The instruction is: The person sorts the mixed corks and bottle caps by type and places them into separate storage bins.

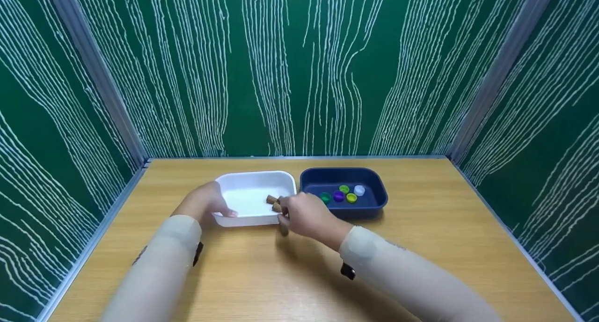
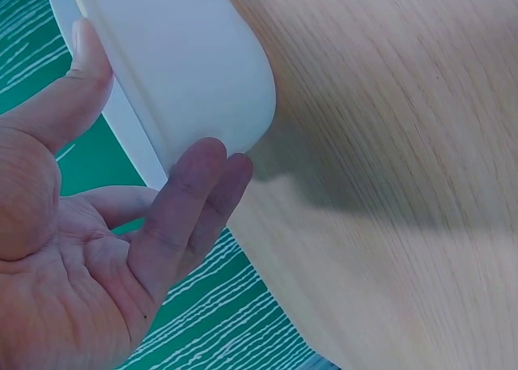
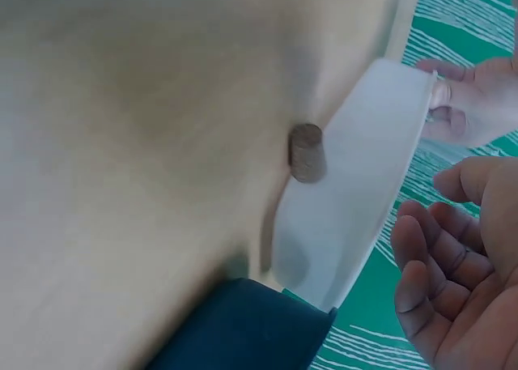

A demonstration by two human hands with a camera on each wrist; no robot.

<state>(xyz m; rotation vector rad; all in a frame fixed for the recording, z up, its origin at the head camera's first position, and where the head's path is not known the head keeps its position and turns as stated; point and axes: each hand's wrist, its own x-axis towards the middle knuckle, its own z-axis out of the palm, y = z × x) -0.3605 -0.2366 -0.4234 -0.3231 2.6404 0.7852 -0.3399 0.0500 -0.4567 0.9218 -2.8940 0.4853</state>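
My left hand [image 1: 211,199] grips the left end of a white tray [image 1: 248,176], thumb over its rim and fingers along the outer wall, as the left wrist view shows. Above the tray's right end is my right hand [image 1: 306,216]. Its fingers are loosely bent, with nothing visible between them in the right wrist view. A brown cork [image 1: 271,199] and another cork [image 1: 277,208] lie inside the tray, close to those fingers. One more cork [image 3: 307,153] appears outside the tray's front wall; whether it touches the table cannot be told.
Right beside the white tray stands a dark blue tray [image 1: 344,213] holding several small coloured caps, among them a purple cap [image 1: 339,196] and a white cap [image 1: 359,190]. Both trays rest on a wooden table [image 1: 234,284]. Green panels [image 1: 299,78] with white streaks enclose the back and sides.
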